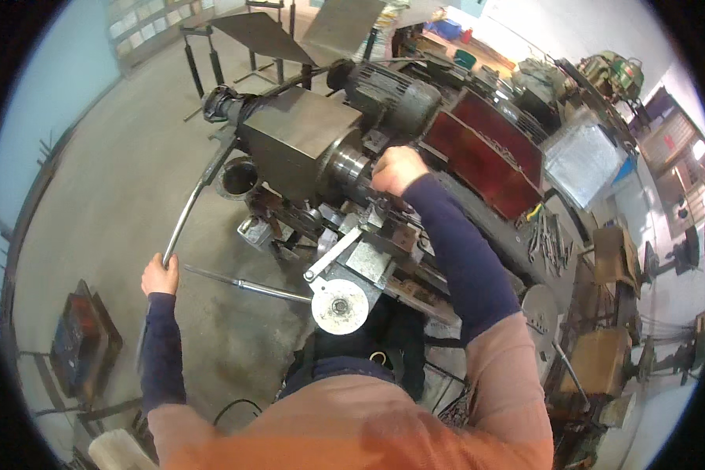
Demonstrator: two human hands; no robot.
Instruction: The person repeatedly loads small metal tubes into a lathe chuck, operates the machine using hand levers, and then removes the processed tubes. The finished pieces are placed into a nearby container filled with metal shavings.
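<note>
- Left hand [160, 276] has a clenched grip on the lower end of a long curved steel lever [192, 205] that arcs up to the far end of the machine.
- Right hand [397, 169] is closed over something at the chuck [345, 166], right where the grey headstock box [294, 149] ends. Can't see what's under the fingers, so I can't tell if it's a key or the workpiece.
- Just below the right hand sits the carriage and tool post [368, 235], cluttered with blocks and clamps, and a round handwheel [339, 306] faces the person.
- A thin straight rod [247, 285] sticks out to the left, near the left hand but not touching it.
- Motor [392, 95] sits behind the headstock, red trays [486, 153] to the right, loose tools [548, 239] on the table beside them.
- My two cents on doing this well: pull the lever slow and steady, and keep sleeve and fingers off anything that can spin. That right sleeve is very close to the chuck, which looks risky.
</note>
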